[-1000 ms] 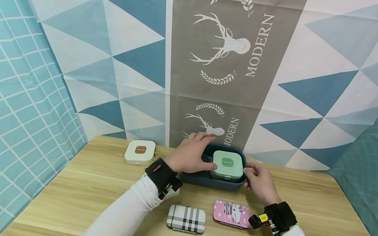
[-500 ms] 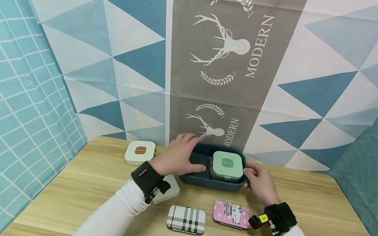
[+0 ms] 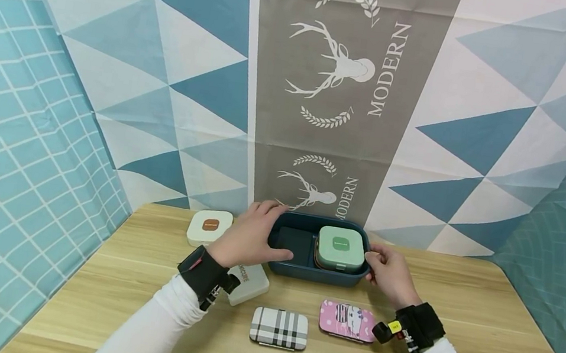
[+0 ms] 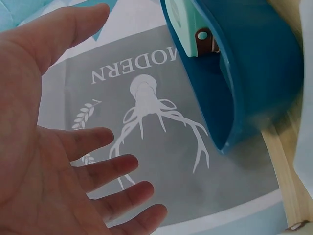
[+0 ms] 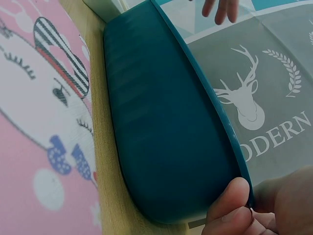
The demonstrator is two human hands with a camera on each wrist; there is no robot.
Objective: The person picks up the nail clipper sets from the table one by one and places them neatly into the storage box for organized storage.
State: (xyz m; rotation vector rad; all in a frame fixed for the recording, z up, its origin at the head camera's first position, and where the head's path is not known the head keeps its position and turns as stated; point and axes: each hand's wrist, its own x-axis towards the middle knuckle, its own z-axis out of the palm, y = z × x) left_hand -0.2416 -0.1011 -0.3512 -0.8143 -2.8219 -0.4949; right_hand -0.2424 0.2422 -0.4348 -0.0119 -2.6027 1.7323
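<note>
A dark blue oblong bin (image 3: 315, 274) stands at the back of the table against the hanging cloth. In its right part sits a mint-green square case (image 3: 340, 247); a dark flat panel shows in the left part. My right hand (image 3: 392, 276) pinches the bin's right rim between thumb and fingers, clearest in the right wrist view, where the bin wall (image 5: 161, 127) fills the middle. My left hand (image 3: 248, 236) is held by the bin's left end, fingers spread. In the left wrist view its fingers (image 4: 117, 171) are apart from the bin, with nothing in them.
A white case with a brown label (image 3: 209, 226) lies back left. Partly under my left wrist is a white box (image 3: 250, 284) with lettering. In front of the bin lie a plaid case (image 3: 279, 328) and a pink cartoon case (image 3: 347, 321), close to my right wrist.
My left hand has moved left, away from the green case to the bin's left end. This uncovers the bin's left part and the white box. My right hand stays on the rim.
</note>
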